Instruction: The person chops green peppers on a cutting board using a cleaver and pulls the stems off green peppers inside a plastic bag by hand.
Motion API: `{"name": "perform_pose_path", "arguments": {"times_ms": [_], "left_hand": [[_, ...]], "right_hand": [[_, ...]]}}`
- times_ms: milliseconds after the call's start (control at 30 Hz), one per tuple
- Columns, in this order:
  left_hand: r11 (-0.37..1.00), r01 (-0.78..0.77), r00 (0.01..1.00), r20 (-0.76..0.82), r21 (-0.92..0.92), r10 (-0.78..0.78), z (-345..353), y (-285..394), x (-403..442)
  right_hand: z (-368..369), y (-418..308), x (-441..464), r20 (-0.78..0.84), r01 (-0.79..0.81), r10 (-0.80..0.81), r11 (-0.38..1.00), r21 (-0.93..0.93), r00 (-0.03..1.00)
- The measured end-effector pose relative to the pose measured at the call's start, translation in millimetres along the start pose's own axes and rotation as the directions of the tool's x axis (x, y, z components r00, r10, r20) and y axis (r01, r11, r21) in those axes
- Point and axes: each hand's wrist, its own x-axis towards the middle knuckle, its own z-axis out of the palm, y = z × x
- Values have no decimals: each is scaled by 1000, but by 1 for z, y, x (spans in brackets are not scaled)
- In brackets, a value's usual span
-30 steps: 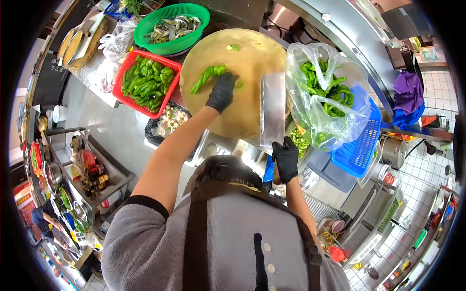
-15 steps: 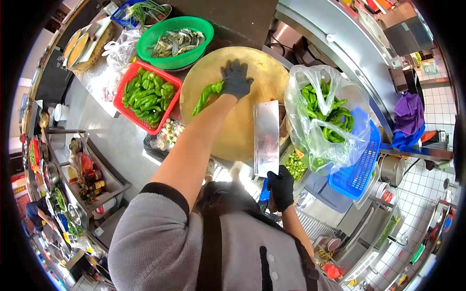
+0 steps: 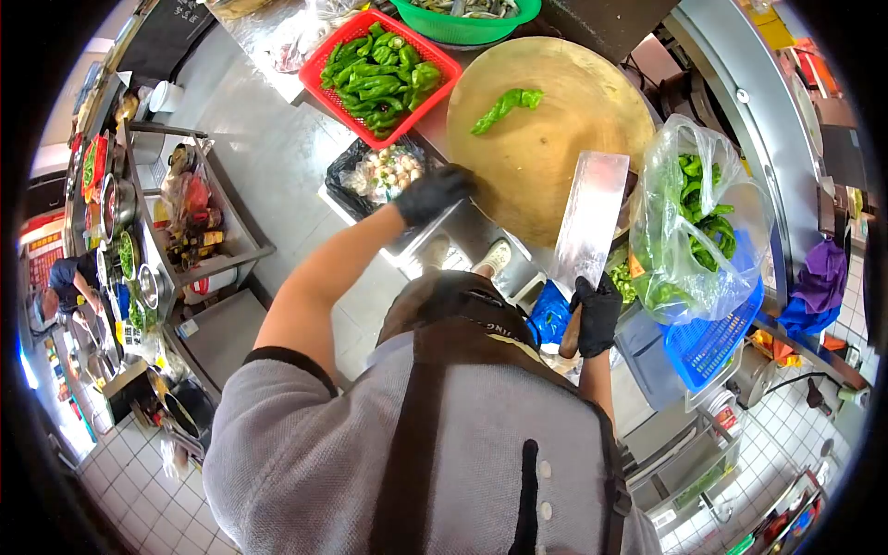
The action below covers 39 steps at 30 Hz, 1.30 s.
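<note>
A single green pepper [image 3: 506,110] lies on the round wooden chopping board [image 3: 546,171], towards its upper left. My left hand [image 3: 435,194], in a black glove, is at the board's lower left edge, beside a black bag of pale bulbs [image 3: 384,171]; its fingers are blurred and I cannot make out anything in them. My right hand [image 3: 597,314], also gloved in black, is closed round the wooden handle of a wide cleaver [image 3: 593,217], whose blade rests over the board's lower right edge.
Beyond the bag stands a red basket of green peppers [image 3: 449,69], with a green basket of small fish [image 3: 472,28] behind. Right of the board are a plastic bag of peppers [image 3: 703,222] and a blue basket [image 3: 708,347]. Another person [image 3: 74,277] stands far left.
My left hand has left the board's upper middle and come down to its lower left edge. The pepper remains on the board. The camera view has shifted, and my right hand still holds the cleaver.
</note>
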Motion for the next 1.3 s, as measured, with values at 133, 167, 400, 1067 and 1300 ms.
{"name": "perform_pose_path", "arguments": {"times_ms": [133, 167, 400, 1067, 1300], "left_hand": [[912, 284, 940, 103, 296, -326, -23, -37, -77], [860, 354, 915, 56, 368, -401, -30, -30, -77], [851, 517, 783, -349, -96, -515, -46, 8, 29], [951, 296, 945, 118, 93, -306, -2, -21, 47], [940, 337, 937, 71, 57, -341, 1, -32, 43]], "right_hand": [[18, -20, 7, -12, -60, 61, 993, 100, 998], [18, -33, 8, -1, -73, 74, 986, 153, 997], [25, -88, 2, 246, -263, 147, 790, 554, 958], [109, -44, -13, 171, 199, -111, 709, -676, 979], [114, -33, 21, 224, 114, 31, 789, -604, 974]]}}
